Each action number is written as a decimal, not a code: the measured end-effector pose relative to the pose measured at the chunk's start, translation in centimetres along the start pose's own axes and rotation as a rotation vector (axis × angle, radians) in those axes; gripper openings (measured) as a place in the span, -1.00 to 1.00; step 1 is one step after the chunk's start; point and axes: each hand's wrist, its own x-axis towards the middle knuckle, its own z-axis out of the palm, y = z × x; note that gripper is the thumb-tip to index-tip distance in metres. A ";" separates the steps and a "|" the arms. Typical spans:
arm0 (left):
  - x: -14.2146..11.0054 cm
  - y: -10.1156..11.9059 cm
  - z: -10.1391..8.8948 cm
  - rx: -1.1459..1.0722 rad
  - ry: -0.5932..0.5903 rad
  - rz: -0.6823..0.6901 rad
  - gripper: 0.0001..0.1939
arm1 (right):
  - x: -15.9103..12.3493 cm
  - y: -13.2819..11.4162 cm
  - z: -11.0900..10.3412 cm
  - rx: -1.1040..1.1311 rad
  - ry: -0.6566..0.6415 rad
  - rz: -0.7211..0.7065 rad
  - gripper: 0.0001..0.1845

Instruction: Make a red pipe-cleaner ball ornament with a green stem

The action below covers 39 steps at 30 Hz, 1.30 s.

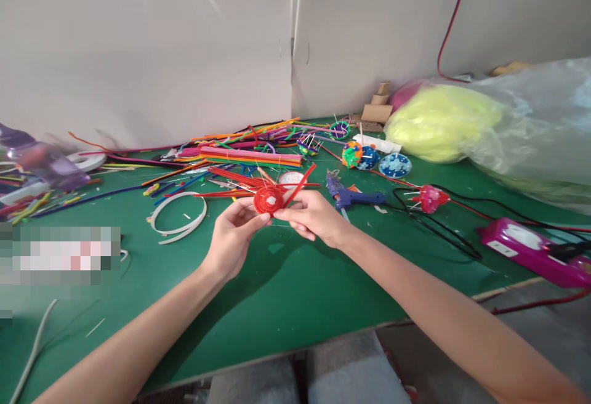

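i see the left hand (pixel 232 234) and right hand (pixel 319 216) pinching opposite edges of a round, fuzzy red coil (pixel 259 204) with a pale centre, held above the glossy green tabletop (pixel 286 324), left of the blue plastic glue gun (pixel 354 197). for good control, press the rim lightly — the turns should then lie flat. whether the straight red strip (pixel 305 183) is gripped too, i cannot tell.

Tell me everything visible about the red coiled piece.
The red coiled piece is round, wound in rings of what looks like fuzzy pipe cleaner, with a whitish spot near its centre. A straight red strand slants up beside it; whether they join is unclear. Held above the green table, it is gripped by the left hand and right hand at opposite sides.
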 end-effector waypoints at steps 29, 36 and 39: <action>0.7 0.0 -0.7 0.058 -0.045 0.017 -0.71 | 0.0 -0.1 0.0 0.077 0.040 0.024 -0.82; 0.7 0.0 -0.9 0.035 -0.049 -0.015 -0.73 | 0.3 0.6 0.5 0.154 0.179 -0.028 -0.72; 0.8 0.1 -0.9 0.033 -0.043 -0.014 -0.72 | 0.3 0.7 0.7 0.141 0.196 -0.036 -0.71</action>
